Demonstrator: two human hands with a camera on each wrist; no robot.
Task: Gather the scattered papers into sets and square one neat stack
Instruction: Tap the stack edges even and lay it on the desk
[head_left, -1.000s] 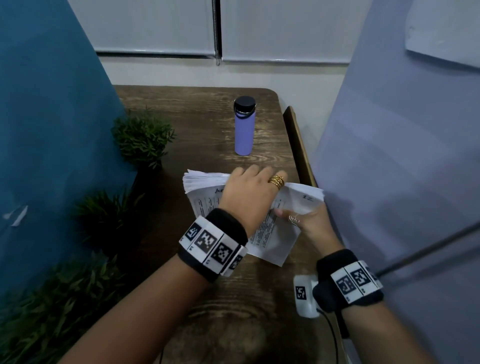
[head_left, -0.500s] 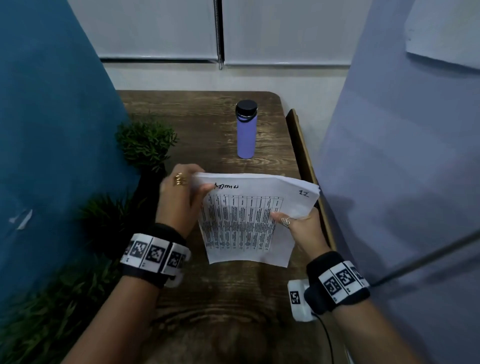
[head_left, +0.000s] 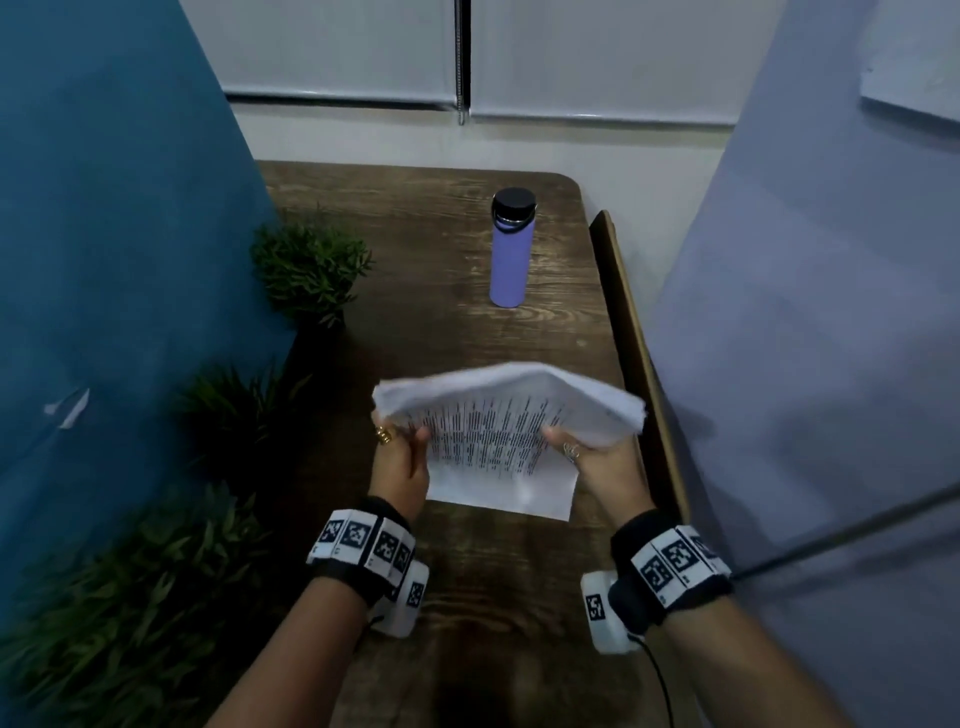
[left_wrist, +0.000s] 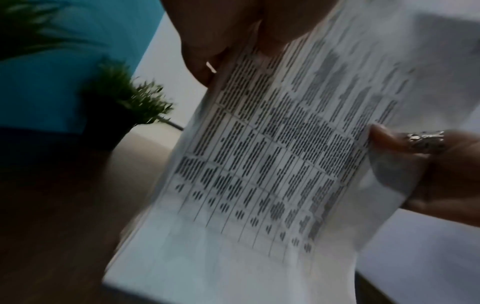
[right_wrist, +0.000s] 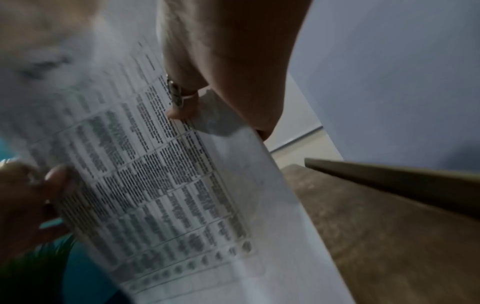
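A stack of white papers (head_left: 498, 441) printed with a dark table is held up off the wooden table (head_left: 426, 249), its top bowed away from me and blurred. My left hand (head_left: 400, 457) grips its left edge, thumb on the printed face, and shows in the left wrist view as a left hand (left_wrist: 233, 37) above the papers (left_wrist: 272, 164). My right hand (head_left: 587, 457) grips the right edge, ringed thumb on the front. The right wrist view shows my right hand (right_wrist: 207, 72) pinching the papers (right_wrist: 155, 185). Both hands' other fingers are hidden behind the sheets.
A purple bottle (head_left: 511, 254) with a black cap stands upright farther back on the table. Small green plants (head_left: 311, 265) line the left side along a blue partition (head_left: 104, 234). A grey partition (head_left: 805, 312) and a wooden rail (head_left: 634, 338) bound the right.
My left hand came off the top of the stack, took the left edge, then slid lower. The stack is now lifted and bowed, its top curling away.
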